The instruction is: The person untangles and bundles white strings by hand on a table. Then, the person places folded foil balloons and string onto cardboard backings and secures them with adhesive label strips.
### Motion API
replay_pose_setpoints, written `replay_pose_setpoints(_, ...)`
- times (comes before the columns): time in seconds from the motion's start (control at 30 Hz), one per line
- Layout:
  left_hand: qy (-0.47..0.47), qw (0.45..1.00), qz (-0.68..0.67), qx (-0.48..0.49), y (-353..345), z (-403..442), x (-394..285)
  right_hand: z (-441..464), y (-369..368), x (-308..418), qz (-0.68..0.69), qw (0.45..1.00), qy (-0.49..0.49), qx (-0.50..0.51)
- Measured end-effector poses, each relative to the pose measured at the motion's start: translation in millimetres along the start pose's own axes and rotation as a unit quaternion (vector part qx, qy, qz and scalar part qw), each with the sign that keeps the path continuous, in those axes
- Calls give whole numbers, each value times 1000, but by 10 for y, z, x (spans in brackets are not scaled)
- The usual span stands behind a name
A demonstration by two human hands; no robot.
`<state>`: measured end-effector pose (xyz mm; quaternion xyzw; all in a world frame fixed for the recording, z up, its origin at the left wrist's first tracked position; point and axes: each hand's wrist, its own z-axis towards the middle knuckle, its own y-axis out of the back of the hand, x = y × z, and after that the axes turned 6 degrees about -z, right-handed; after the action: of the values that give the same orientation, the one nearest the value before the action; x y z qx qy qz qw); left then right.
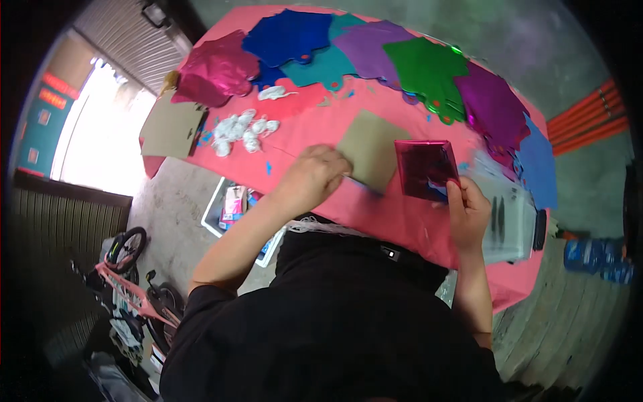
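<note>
A shiny dark pink folded piece (pixel 423 167) is held at its lower right corner by my right hand (pixel 469 208), thumb against fingers. To its left lies a tan cardboard piece (pixel 376 149) on the pink tablecloth (pixel 301 137). My left hand (pixel 315 177) is at the cardboard's lower left edge, its fingers curled together; whether they grip the edge is hard to tell. White string bundles (pixel 234 130) lie on the cloth farther left.
Shiny pink (pixel 218 67), blue (pixel 288 33), green (pixel 429 70) and purple (pixel 492 104) shapes line the far edge. A clear plastic container (pixel 509 214) stands at right, brown cardboard (pixel 171 130) at left. Below the table are a white crate (pixel 213 209) and a bicycle (pixel 130 288).
</note>
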<state>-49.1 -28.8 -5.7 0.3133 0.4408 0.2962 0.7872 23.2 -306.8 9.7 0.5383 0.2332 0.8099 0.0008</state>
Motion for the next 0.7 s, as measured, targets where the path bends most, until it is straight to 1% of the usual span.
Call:
replay_pose_setpoints(0.1, 8, 994, -95, -50, 33, -25, -33, 14, -156, -115, 3, 1000, 6, 13)
replay_pose_setpoints(0.13, 12, 994, -91, -51, 101, -50, 9, 11, -184, -146, -4, 1000, 4, 11)
replay_pose_setpoints(0.2, 100, 993, -42, -45, 322, -100, 188, 8, -229, -182, 11, 1000, 4, 6)
replay_pose_setpoints(0.27, 191, 973, 117, -60, 544, -135, 440, 6, -248, -214, 33, 999, 4, -9)
replay_pose_setpoints(0.3, 192, 973, 117, -60, 602, -137, 546, 3, -254, -235, 33, 999, 5, -8)
replay_pose_setpoints(0.37, 202, 929, 293, -103, 658, -154, 734, -7, -259, -280, 42, 999, -5, -15)
replay_pose_setpoints(0.43, 190, 933, 294, -86, 681, -160, 859, -8, -258, -294, 47, 999, -11, -20)
replay_pose_setpoints(0.53, 155, 944, 289, -44, 631, -88, 899, -17, -199, -305, 54, 998, -26, 6)
replay_pose_setpoints(0.63, 87, 982, 122, -112, 639, 124, 612, 5, -151, -241, 52, 998, -33, -5)
replay_pose_setpoints(0.67, 82, 984, 115, -109, 564, 182, 507, 31, -150, -207, 55, 998, -30, -4)
replay_pose_setpoints(0.7, 70, 994, 4, -81, 435, 262, 361, 51, -147, -171, 51, 998, -34, -9)
